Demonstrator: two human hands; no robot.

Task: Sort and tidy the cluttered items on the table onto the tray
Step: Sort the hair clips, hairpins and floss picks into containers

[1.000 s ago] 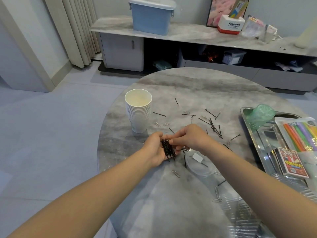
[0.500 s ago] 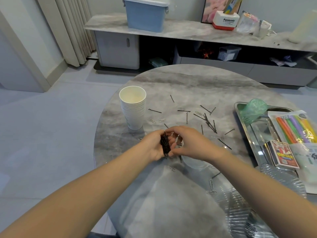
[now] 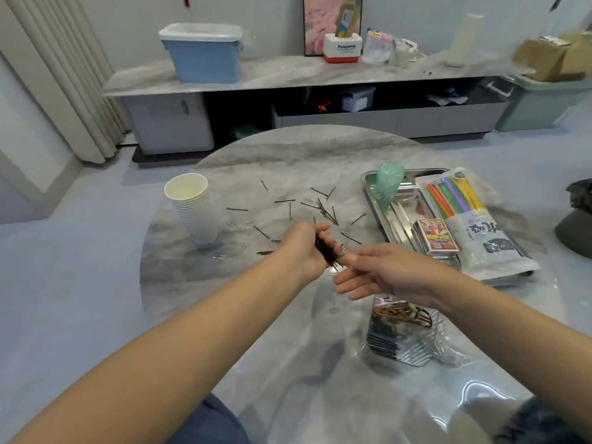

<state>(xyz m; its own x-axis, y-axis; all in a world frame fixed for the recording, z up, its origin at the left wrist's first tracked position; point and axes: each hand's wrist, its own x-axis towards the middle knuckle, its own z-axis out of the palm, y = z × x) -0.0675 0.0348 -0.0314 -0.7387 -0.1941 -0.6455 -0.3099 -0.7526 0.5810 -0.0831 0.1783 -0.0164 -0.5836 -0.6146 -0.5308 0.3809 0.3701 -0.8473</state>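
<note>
A black bundle of bobby pins (image 3: 327, 253) sits gripped, tilted. Loose pins (image 3: 325, 209) lie scattered beyond the grip. The steel tray (image 3: 389, 219) sits to its right.

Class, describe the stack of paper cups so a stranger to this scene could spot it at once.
Start at the round marble table and look to its left edge, away from the metal tray. There the stack of paper cups stands upright, alone. It is the only tall white thing among flat black hairpins.
</note>
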